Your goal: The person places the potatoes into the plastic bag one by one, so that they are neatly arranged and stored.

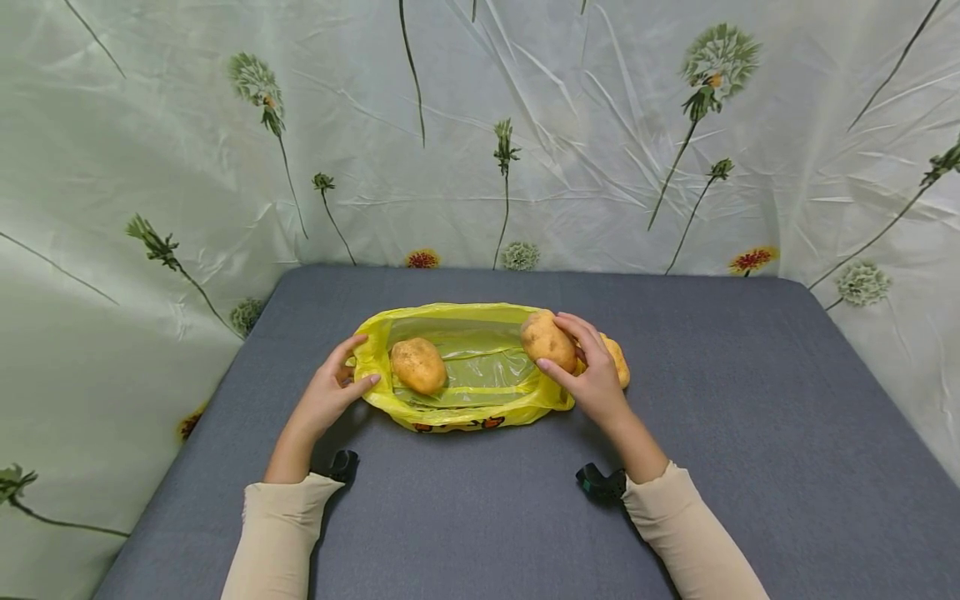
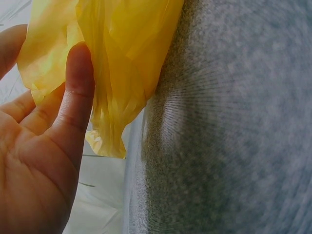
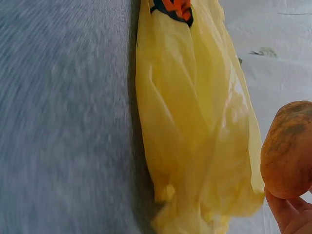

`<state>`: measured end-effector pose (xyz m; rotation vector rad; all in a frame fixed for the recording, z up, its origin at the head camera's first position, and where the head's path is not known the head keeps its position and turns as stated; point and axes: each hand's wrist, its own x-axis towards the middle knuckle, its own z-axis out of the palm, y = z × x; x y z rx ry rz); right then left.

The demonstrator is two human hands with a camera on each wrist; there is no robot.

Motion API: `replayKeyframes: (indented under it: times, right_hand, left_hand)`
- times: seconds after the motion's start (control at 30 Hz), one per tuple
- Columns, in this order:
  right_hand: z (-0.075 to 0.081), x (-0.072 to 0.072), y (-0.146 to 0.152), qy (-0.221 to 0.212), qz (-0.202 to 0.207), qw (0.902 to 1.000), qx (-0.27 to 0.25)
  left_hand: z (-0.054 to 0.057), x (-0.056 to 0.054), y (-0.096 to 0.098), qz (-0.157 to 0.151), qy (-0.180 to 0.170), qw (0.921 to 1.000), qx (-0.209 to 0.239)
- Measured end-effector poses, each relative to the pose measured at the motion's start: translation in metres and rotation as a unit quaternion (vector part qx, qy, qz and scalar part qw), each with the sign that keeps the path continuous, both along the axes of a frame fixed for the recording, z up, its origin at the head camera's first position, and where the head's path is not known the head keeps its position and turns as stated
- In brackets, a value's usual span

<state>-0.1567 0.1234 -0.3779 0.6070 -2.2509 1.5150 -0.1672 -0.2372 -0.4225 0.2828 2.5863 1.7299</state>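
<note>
A potato (image 1: 546,342) is being gripped by the right hand (image 1: 596,379); to its left, a yellow bag (image 1: 457,411) containing another potato (image 1: 418,367) is being held by the left hand (image 1: 330,390).

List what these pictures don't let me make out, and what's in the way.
- Rightmost potato, head view: partly hidden behind the right hand.
- Print on the bag, head view: too small and creased to make out.
- Left hand, left wrist view: some fingertips are behind the bag.
- Held potato, right wrist view: cut off by the right edge.
</note>
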Motion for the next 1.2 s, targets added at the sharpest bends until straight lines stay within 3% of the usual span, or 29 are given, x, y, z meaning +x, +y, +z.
replayKeyframes:
  times: [0.47, 0.8, 1.2]
  right_hand:
    - [-0.005, -0.007, -0.027, 0.001, 0.033, 0.9994, 0.007]
    - [-0.042, -0.033, -0.043, 0.001, 0.047, 0.9985, 0.028]
    - [-0.049, -0.040, -0.065, -0.030, 0.050, 0.9965, 0.059]
  left_hand:
    - [-0.001, -0.001, 0.000, 0.001, -0.001, 1.0000, -0.003]
    - [-0.002, -0.001, 0.000, 0.001, -0.003, 1.0000, -0.003]
    - [-0.002, -0.001, -0.001, -0.001, -0.003, 1.0000, 0.000]
